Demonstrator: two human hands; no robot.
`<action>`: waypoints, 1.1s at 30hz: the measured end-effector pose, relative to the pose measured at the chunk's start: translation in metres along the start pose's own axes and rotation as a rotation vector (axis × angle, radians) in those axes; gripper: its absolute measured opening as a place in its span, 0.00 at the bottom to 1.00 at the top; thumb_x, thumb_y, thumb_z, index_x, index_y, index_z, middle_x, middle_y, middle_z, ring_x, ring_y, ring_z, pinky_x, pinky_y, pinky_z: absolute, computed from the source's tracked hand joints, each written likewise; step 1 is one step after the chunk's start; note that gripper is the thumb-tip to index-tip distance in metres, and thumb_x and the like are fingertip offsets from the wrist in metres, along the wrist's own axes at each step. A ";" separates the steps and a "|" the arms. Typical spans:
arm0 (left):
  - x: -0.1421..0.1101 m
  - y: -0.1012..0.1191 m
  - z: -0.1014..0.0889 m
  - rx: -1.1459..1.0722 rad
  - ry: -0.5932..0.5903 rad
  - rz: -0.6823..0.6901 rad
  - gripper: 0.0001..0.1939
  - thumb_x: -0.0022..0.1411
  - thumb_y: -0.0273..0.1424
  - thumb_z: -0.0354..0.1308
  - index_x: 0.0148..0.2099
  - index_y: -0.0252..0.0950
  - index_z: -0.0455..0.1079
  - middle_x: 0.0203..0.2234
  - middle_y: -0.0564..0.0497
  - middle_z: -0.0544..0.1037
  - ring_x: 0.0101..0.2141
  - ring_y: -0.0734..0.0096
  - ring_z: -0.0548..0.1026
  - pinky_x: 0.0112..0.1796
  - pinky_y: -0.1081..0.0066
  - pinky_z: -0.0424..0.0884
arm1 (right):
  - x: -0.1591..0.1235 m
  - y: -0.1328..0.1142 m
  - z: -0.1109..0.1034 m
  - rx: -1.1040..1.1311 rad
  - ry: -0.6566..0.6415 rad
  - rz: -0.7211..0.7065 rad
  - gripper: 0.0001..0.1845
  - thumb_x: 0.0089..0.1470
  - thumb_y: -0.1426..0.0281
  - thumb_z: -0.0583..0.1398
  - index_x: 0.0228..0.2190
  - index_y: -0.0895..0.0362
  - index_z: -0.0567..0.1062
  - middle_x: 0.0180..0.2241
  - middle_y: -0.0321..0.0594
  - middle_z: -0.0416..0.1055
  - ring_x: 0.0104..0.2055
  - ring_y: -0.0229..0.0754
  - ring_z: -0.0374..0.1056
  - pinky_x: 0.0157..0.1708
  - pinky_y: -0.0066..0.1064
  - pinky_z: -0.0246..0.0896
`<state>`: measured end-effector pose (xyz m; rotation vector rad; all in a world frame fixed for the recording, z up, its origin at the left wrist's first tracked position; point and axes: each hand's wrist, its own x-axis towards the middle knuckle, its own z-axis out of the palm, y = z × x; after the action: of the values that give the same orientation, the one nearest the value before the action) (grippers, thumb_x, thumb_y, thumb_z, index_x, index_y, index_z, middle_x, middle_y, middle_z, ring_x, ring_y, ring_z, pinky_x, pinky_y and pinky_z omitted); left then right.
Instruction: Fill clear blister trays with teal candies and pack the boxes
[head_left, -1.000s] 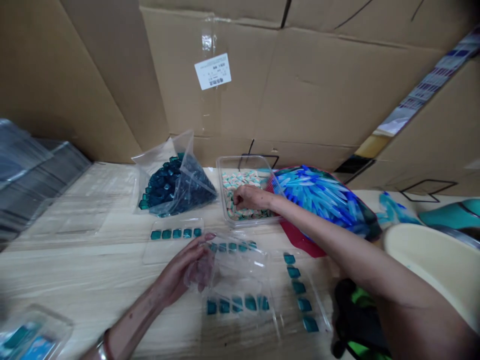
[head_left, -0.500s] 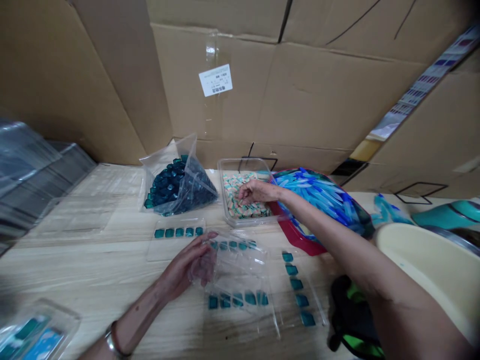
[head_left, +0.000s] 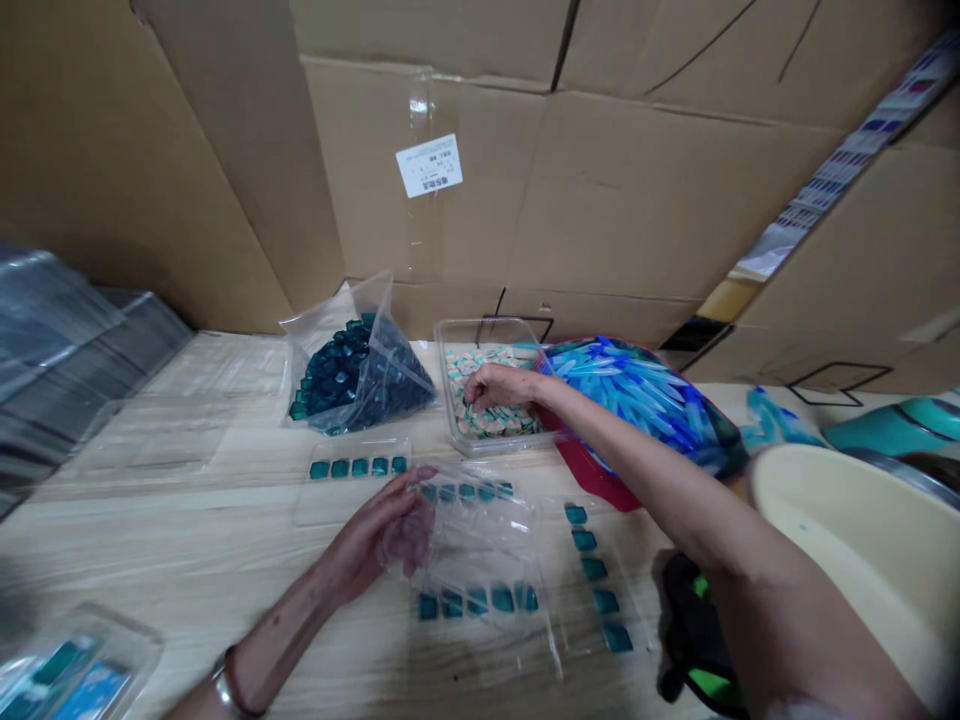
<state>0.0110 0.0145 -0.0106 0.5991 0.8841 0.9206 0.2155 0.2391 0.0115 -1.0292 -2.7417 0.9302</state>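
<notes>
My left hand (head_left: 390,525) is closed on the near edge of a clear plastic box (head_left: 487,545), its fingers partly seen through the plastic. Through and around that box show rows of teal square pieces (head_left: 478,600). My right hand (head_left: 495,386) reaches into a clear tub (head_left: 457,440) of small cream-and-green pieces (head_left: 517,420). Its fingertips are pinched together down at the pieces; what lies between them is hidden. Other clear trays hold teal squares: one (head_left: 330,505) beyond my left hand and one (head_left: 630,600) on the right.
A clear bag (head_left: 405,370) full of dark teal pieces stands left of the tub. Right of it is a red basin (head_left: 585,475) heaped with blue strips (head_left: 622,385). A cream bucket (head_left: 840,490) stands at the right, stacked clear boxes (head_left: 127,320) at the left, cardboard (head_left: 615,200) behind.
My right hand has shifted slightly left inside the tub, and its fingers have drawn closer together over the small pieces. My left hand stays on the clear box.
</notes>
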 end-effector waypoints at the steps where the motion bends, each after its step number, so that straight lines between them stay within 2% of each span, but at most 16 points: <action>1: 0.000 0.000 0.000 0.003 -0.004 0.000 0.21 0.58 0.33 0.56 0.54 0.39 0.63 0.28 0.51 0.73 0.22 0.75 0.71 0.20 0.77 0.62 | -0.001 -0.001 0.001 -0.004 0.001 -0.009 0.07 0.39 0.75 0.64 0.27 0.61 0.78 0.25 0.35 0.73 0.28 0.35 0.65 0.30 0.24 0.56; 5: 0.001 -0.001 0.000 0.007 -0.028 0.006 0.21 0.58 0.34 0.56 0.54 0.39 0.63 0.28 0.51 0.73 0.22 0.75 0.71 0.20 0.76 0.63 | -0.007 -0.007 -0.002 0.006 0.007 -0.043 0.04 0.42 0.74 0.63 0.25 0.62 0.76 0.23 0.35 0.71 0.27 0.34 0.63 0.28 0.24 0.55; 10: 0.000 -0.001 -0.001 0.003 -0.007 0.012 0.20 0.58 0.33 0.57 0.53 0.39 0.65 0.30 0.50 0.74 0.24 0.76 0.72 0.23 0.77 0.64 | -0.017 -0.008 -0.017 0.119 0.018 -0.035 0.06 0.45 0.71 0.61 0.27 0.61 0.73 0.20 0.31 0.65 0.23 0.31 0.58 0.24 0.23 0.52; 16: 0.000 0.000 0.001 0.016 -0.004 0.007 0.19 0.59 0.33 0.56 0.53 0.39 0.64 0.29 0.50 0.73 0.25 0.76 0.72 0.25 0.77 0.64 | -0.021 -0.005 -0.023 0.162 -0.227 -0.070 0.07 0.44 0.70 0.61 0.27 0.61 0.74 0.19 0.31 0.65 0.22 0.31 0.59 0.23 0.22 0.54; 20: 0.000 0.001 0.002 0.023 -0.029 0.002 0.19 0.59 0.33 0.55 0.54 0.39 0.63 0.29 0.50 0.73 0.23 0.76 0.71 0.23 0.77 0.63 | -0.014 -0.008 -0.013 0.119 -0.293 -0.105 0.06 0.46 0.73 0.59 0.27 0.62 0.76 0.21 0.32 0.68 0.22 0.30 0.59 0.24 0.21 0.54; 26: 0.001 -0.001 0.000 0.033 -0.040 0.008 0.19 0.60 0.33 0.54 0.54 0.39 0.61 0.28 0.50 0.73 0.22 0.75 0.71 0.21 0.76 0.63 | -0.004 -0.010 -0.004 -0.059 -0.230 -0.169 0.08 0.42 0.79 0.61 0.28 0.63 0.78 0.26 0.35 0.72 0.26 0.32 0.63 0.26 0.22 0.54; 30: 0.002 -0.002 -0.002 0.042 -0.072 -0.006 0.21 0.61 0.34 0.52 0.56 0.39 0.59 0.28 0.50 0.73 0.21 0.73 0.71 0.18 0.76 0.62 | -0.005 -0.014 -0.003 -0.193 -0.210 -0.133 0.08 0.41 0.79 0.63 0.28 0.62 0.78 0.25 0.35 0.72 0.26 0.33 0.62 0.26 0.22 0.52; 33: 0.001 -0.001 -0.001 0.036 -0.045 -0.007 0.20 0.61 0.33 0.53 0.55 0.38 0.61 0.29 0.50 0.73 0.22 0.74 0.71 0.20 0.76 0.63 | -0.007 -0.020 -0.001 -0.237 -0.215 -0.114 0.06 0.40 0.79 0.63 0.27 0.61 0.78 0.24 0.34 0.71 0.26 0.32 0.61 0.25 0.22 0.51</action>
<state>0.0109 0.0148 -0.0121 0.6449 0.8636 0.8836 0.2095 0.2232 0.0245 -0.8343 -3.1129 0.7534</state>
